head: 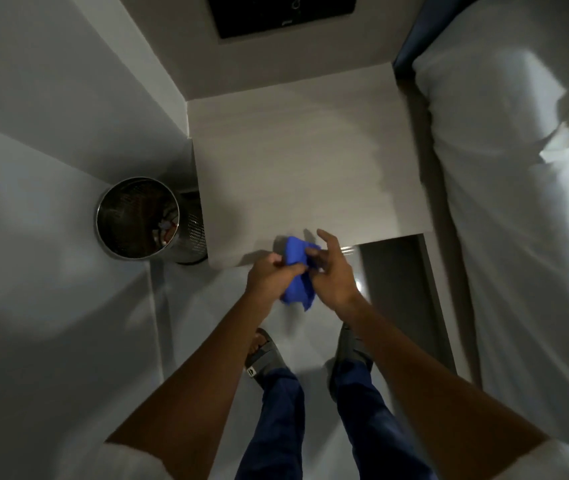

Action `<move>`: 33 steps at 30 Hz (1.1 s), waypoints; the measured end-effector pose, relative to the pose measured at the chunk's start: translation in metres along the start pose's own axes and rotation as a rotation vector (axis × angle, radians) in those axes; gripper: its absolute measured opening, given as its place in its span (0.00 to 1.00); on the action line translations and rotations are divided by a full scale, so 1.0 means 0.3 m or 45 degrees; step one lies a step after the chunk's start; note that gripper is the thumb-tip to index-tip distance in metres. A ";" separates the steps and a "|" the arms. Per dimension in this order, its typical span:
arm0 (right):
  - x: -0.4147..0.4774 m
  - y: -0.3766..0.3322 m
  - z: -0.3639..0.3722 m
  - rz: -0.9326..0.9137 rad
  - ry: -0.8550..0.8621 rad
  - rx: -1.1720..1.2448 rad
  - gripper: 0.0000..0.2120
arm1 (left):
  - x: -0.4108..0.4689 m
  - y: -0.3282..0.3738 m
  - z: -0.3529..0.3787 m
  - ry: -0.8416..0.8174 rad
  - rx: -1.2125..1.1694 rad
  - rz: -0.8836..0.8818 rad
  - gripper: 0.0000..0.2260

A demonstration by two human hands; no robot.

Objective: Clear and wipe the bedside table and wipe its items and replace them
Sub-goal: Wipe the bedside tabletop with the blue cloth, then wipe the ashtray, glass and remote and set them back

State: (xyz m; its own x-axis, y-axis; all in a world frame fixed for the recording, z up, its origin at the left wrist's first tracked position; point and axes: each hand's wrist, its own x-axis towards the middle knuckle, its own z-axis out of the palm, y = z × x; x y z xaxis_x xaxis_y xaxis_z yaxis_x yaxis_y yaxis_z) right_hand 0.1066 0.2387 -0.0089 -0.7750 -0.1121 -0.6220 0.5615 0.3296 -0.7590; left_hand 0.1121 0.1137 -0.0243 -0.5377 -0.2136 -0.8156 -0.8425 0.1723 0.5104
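Cloth (296,271), blue and bunched, is gripped in the left hand (269,275) and pinched by the right hand (331,271), just past the near edge of the bedside surface (303,161). A metal bin (144,220) is seen left, a bed (518,168) right.

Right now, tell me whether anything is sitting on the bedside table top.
No, the bedside table top is bare; both hands hold the blue cloth at its front edge.
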 end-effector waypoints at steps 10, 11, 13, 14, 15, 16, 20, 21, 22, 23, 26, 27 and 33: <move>-0.268 -0.051 -0.284 0.241 0.001 0.428 0.15 | -0.320 0.120 -0.002 -0.282 -0.322 0.059 0.15; -0.289 -0.068 -0.329 0.220 0.079 0.483 0.15 | -0.335 0.156 0.035 -0.306 -0.321 0.098 0.15; -0.330 -0.110 -0.432 0.180 0.242 0.558 0.19 | -0.358 0.245 0.126 -0.352 -0.239 0.201 0.13; -0.351 -0.132 -0.486 0.152 0.315 0.569 0.19 | -0.367 0.293 0.179 -0.377 -0.185 0.255 0.12; -0.367 -0.154 -0.527 0.136 0.384 0.544 0.18 | -0.373 0.336 0.223 -0.390 -0.139 0.304 0.13; -0.384 -0.173 -0.577 0.125 0.464 0.488 0.17 | -0.377 0.382 0.278 -0.390 -0.089 0.349 0.14; -0.476 -0.190 -0.824 0.051 0.757 0.237 0.13 | -0.412 0.536 0.532 -0.346 0.062 0.491 0.09; -0.503 -0.191 -0.881 -0.009 0.856 0.141 0.14 | -0.419 0.563 0.601 -0.369 0.122 0.535 0.08; -0.527 -0.190 -0.938 -0.089 0.985 0.008 0.16 | -0.429 0.587 0.670 -0.399 0.186 0.581 0.09; -0.544 -0.186 -0.988 -0.180 1.114 -0.128 0.20 | -0.442 0.607 0.731 -0.416 0.266 0.628 0.10; -0.516 -0.131 -1.105 -0.306 1.248 -0.572 0.28 | -0.478 0.652 0.877 -0.460 0.392 0.673 0.16; -0.489 -0.109 -1.130 -0.254 1.182 -0.722 0.29 | -0.487 0.661 0.909 -0.466 0.390 0.658 0.17; -0.431 -0.010 -1.115 -0.059 0.858 -0.619 0.32 | -0.496 0.678 0.990 -0.591 -0.059 0.315 0.16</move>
State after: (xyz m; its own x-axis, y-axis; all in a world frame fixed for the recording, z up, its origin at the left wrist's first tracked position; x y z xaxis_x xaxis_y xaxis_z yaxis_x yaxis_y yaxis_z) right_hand 0.1080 0.5659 0.1381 -0.8886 0.3987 -0.2267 0.4567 0.7240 -0.5170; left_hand 0.0302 0.4661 0.1201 -0.6588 0.2780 -0.6991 -0.6986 0.1189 0.7056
